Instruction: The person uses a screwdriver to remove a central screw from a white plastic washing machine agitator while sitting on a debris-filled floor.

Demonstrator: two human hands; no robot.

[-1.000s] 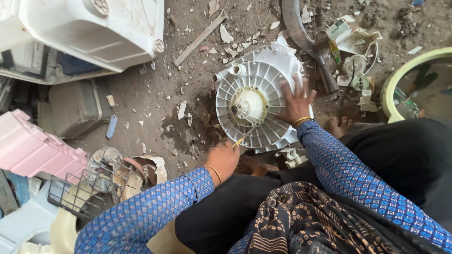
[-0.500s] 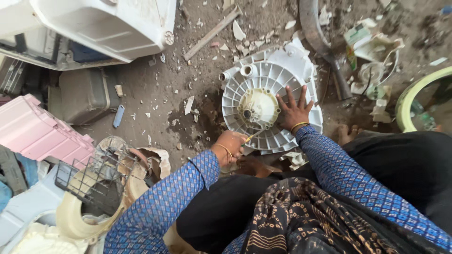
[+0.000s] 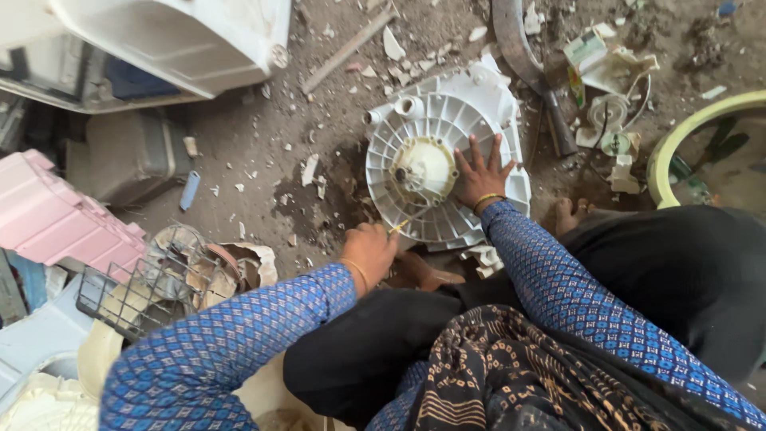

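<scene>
Littered dirt floor (image 3: 263,144) (scrap crowding left) around white ribbed disc (image 3: 435,128).

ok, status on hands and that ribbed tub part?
Left hand fisted on a thin yellow tool. Right hand flat on white ribbed tub part. Debris all around; nothing on the part.

white ribbed tub base (image 3: 447,172) – flat on dirt | yellow-handled tool (image 3: 405,223) – at rim
</scene>
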